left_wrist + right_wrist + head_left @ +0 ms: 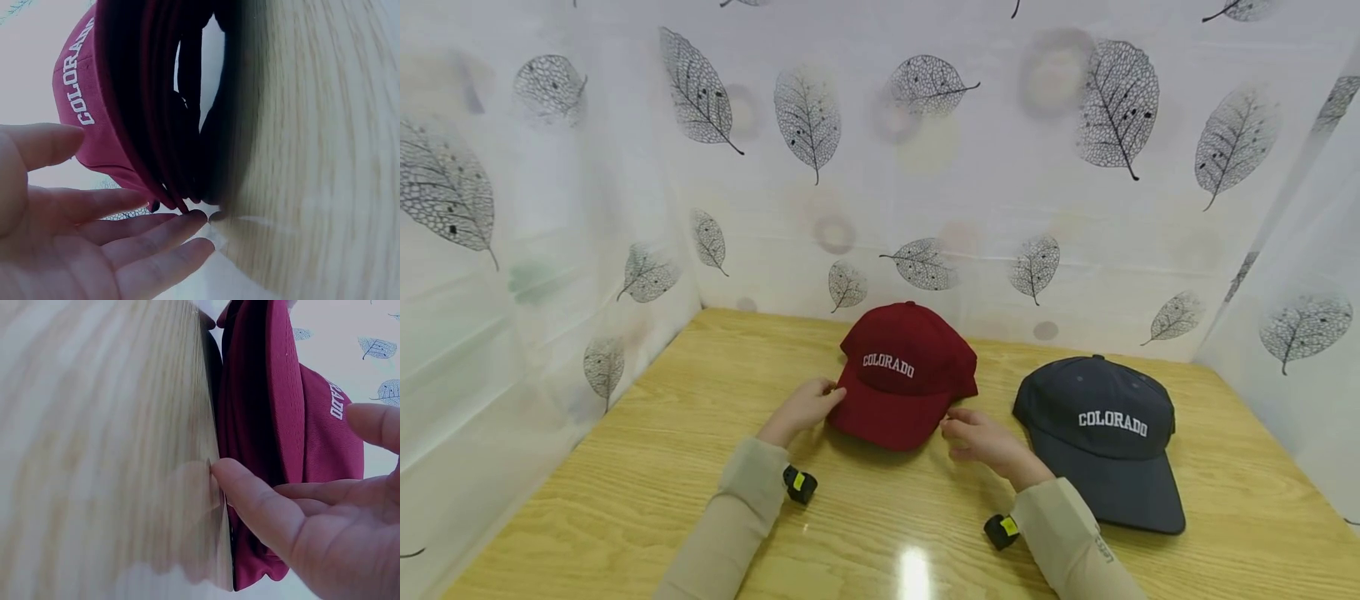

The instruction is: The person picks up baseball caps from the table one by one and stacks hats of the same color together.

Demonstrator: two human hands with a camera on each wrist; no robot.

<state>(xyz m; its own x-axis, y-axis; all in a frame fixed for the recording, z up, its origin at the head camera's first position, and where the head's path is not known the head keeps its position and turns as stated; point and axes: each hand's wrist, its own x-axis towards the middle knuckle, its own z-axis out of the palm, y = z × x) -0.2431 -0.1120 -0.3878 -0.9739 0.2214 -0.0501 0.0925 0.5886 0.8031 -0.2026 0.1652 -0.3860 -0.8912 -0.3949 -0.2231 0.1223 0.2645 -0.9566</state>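
Observation:
A dark red baseball cap (895, 375) with white COLORADO lettering lies on the wooden table, its brim towards me. Beneath its brim, the left wrist view shows several layered maroon edges (164, 125). My left hand (805, 408) is at the brim's left side, fingers extended and the thumb apart; its fingertips (197, 217) are close to the lower edge. On the brim's right side is my right hand (985, 437), with fingers loosely stretched and one fingertip (225, 467) low by the tabletop. Neither hand grips the cap. Contact is hard to tell.
A dark navy baseball cap (1097, 417), also lettered COLORADO, lies to the right, close to my right forearm. White sheeting (865, 208) printed with leaves stands behind and on both sides of the table (640, 483).

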